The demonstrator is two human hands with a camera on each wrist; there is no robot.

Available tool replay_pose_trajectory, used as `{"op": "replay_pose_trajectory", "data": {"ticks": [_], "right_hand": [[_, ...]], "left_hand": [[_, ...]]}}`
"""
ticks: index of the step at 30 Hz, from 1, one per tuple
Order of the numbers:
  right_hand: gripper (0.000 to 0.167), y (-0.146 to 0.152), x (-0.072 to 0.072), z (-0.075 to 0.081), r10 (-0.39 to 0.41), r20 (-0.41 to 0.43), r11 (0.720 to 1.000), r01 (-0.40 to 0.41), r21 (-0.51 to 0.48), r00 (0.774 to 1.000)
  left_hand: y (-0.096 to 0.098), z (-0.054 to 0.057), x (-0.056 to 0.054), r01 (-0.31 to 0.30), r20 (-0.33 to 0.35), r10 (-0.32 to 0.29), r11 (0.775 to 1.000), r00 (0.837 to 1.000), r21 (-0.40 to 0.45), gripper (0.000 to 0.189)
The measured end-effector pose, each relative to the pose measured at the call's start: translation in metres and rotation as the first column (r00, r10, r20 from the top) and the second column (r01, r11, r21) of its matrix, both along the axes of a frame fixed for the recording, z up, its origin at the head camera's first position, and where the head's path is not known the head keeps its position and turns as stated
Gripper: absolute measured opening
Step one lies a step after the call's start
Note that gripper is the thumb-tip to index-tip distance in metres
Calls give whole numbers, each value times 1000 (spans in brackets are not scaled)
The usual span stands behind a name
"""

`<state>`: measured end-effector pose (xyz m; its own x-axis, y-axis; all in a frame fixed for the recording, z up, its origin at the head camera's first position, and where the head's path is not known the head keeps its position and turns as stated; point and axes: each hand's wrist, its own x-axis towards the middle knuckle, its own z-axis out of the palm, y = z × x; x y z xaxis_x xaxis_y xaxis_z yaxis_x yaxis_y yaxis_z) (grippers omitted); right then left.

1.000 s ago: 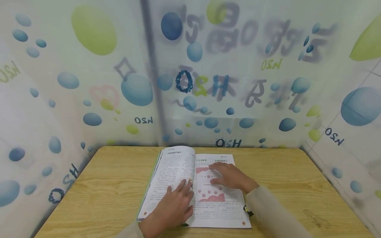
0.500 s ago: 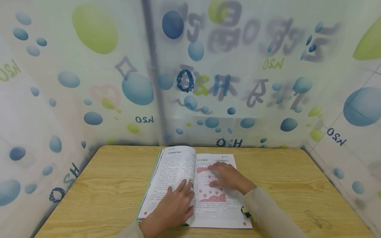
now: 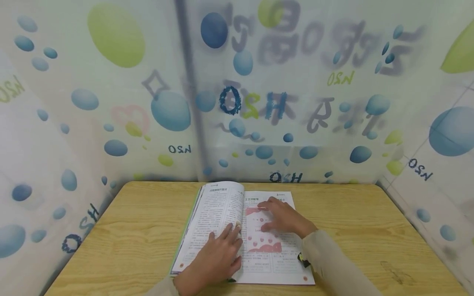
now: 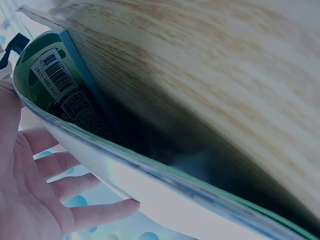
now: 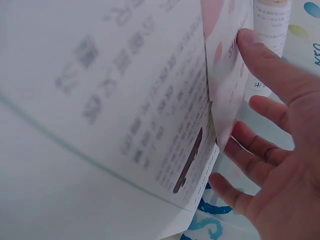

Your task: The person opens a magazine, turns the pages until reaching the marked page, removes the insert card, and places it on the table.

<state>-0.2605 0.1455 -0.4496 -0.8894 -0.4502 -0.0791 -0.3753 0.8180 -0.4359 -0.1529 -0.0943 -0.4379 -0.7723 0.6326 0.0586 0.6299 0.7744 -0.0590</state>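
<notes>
A magazine (image 3: 211,213) lies spread on the table, its left pages arching up toward the spine. On its right page is a pink and white card (image 3: 255,242) with a strawberry pattern. My left hand (image 3: 218,253) rests on the left page near the spine, fingers spread. My right hand (image 3: 285,218) touches the card, thumb on its face and fingertips near its far edge. In the right wrist view the thumb (image 5: 275,65) lies along the card (image 5: 227,70), the other fingers loosely bent. From the left wrist, a barcode (image 4: 54,74) shows on the magazine's green back cover.
The wooden table (image 3: 126,222) carries the magazine near its middle. A pale curtain (image 3: 159,61) printed with blue and green drops hangs behind and at both sides. A dark band with yellow (image 3: 304,260) sits at my right sleeve.
The right hand shifts very slightly while staying on the card. My left hand keeps its place, and the head view moves a little.
</notes>
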Motion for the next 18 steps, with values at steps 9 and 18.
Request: {"op": "replay_pose_trajectory", "data": {"ticks": [9,18], "right_hand": [[45,10,-2,-1,6,35,984,0,-177,999],[32,22,-1,-2,70,64,948,-46,-314,995]], "left_hand": [[0,1,0,-6,12,6,1000,1000,-7,40],[0,1,0,-3,-14,3,1000,1000,-5,39]]}}
